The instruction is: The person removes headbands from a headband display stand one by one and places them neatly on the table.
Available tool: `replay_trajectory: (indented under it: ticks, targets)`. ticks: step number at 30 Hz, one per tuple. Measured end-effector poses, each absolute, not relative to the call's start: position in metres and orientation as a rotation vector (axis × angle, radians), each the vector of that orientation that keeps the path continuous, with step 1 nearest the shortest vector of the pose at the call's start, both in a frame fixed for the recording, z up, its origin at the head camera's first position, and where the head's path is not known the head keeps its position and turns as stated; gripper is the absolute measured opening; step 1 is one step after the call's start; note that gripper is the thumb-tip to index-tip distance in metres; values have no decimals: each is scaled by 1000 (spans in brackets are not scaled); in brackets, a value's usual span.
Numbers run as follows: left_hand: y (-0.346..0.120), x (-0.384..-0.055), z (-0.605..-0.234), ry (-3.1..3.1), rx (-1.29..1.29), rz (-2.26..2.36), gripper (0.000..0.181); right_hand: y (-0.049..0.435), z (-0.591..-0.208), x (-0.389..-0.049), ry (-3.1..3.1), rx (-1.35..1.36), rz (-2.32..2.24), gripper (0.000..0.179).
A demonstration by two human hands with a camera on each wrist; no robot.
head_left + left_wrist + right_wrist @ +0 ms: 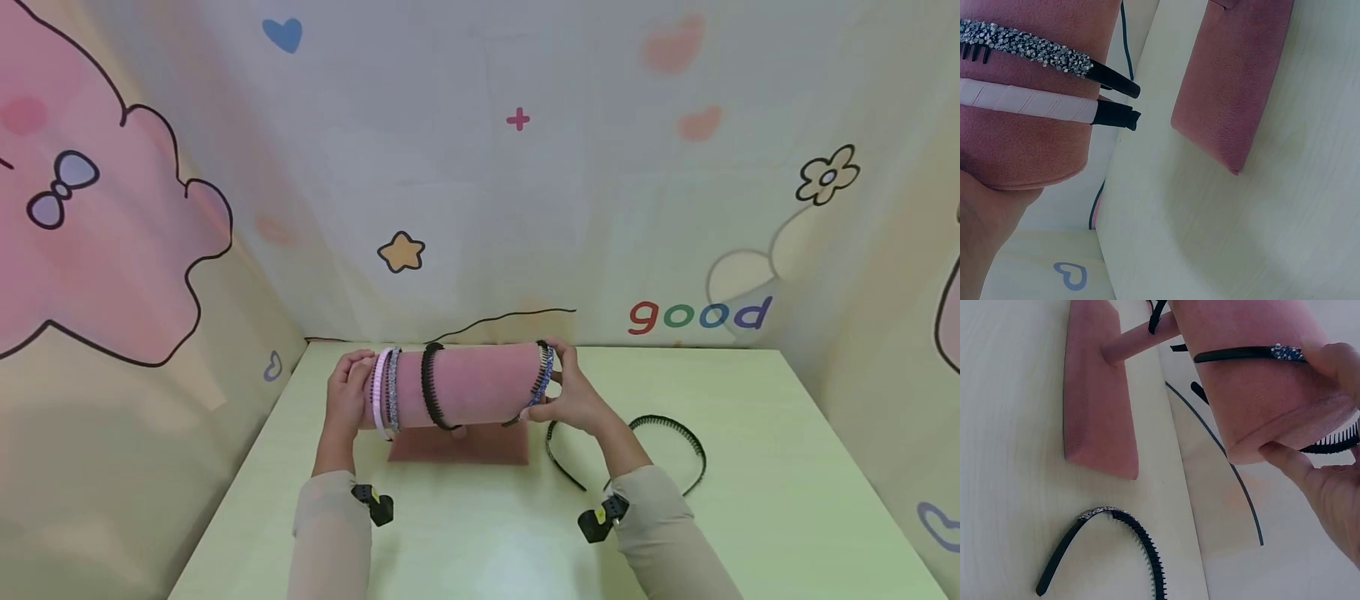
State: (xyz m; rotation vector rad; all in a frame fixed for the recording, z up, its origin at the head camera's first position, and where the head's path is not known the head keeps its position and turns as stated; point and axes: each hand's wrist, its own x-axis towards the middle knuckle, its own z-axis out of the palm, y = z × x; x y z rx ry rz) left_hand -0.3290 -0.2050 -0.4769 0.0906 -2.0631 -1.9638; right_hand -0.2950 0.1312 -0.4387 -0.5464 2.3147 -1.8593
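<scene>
A pink velvet roll [491, 383] of a headband stand lies across the middle, above its pink base [457, 447]. My left hand [347, 396] grips the roll's left end, beside a pale pink headband [379, 396] and a silver glittery headband [392, 390]. A black toothed headband [430, 387] sits near the middle. At the right end, my right hand [577, 393] holds a blue glittery headband [545, 375] around the roll. In the right wrist view, the thumb [1285, 459] presses the roll's end, and black teeth [1335, 444] show near the fingers.
On the pale table [480, 533], right of the stand, lies a black headband [678, 429], partly behind my right forearm; its glittery part [1094, 512] shows in the right wrist view. A patterned cloth [480, 183] hangs behind the table.
</scene>
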Motion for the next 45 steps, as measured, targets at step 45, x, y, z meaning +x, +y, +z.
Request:
replay_trajectory:
  ticks: [45]
  targets:
    - [-205,-329,-478,-2037,70,-1963,25,150,-465,-302,2703,-422,-1696,102]
